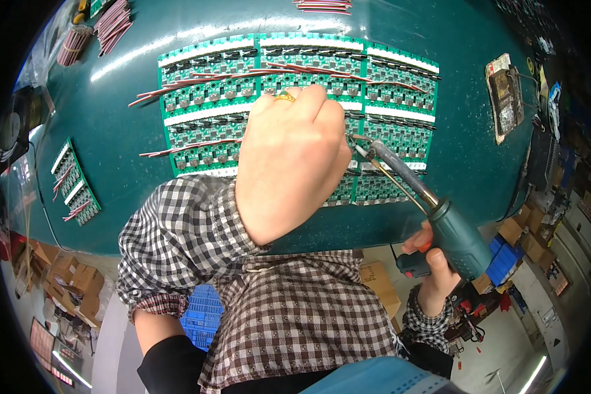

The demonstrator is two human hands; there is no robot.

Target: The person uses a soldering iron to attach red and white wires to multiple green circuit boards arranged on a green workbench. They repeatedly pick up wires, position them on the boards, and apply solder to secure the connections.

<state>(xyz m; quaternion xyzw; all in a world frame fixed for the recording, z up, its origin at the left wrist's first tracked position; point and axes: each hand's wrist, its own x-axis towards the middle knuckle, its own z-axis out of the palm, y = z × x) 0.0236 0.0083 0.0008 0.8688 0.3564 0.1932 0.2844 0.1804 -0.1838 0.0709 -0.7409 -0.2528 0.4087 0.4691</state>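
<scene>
Green circuit boards (400, 141) lie joined in a panel on the table, with rows of white connectors and small dark parts. My left hand (295, 154) is closed over the middle of the panel; its fingertips, and whatever they pinch, are hidden beneath it. Thin red and white wires (207, 146) rest across the boards to its left, and more run above it. My right hand (437, 262) grips the handle of a green soldering gun (459, 240). The gun's tip and thin feed tube reach the boards right beside my left fingers.
The green table (125, 131) carries a small separate board (75, 182) at left. Wire bundles (113, 25) lie at far left, with another wire bundle (323, 6) at the far middle. A worn block on a holder (505, 98) stands at right. Cardboard boxes (79, 282) are beyond the table's left edge.
</scene>
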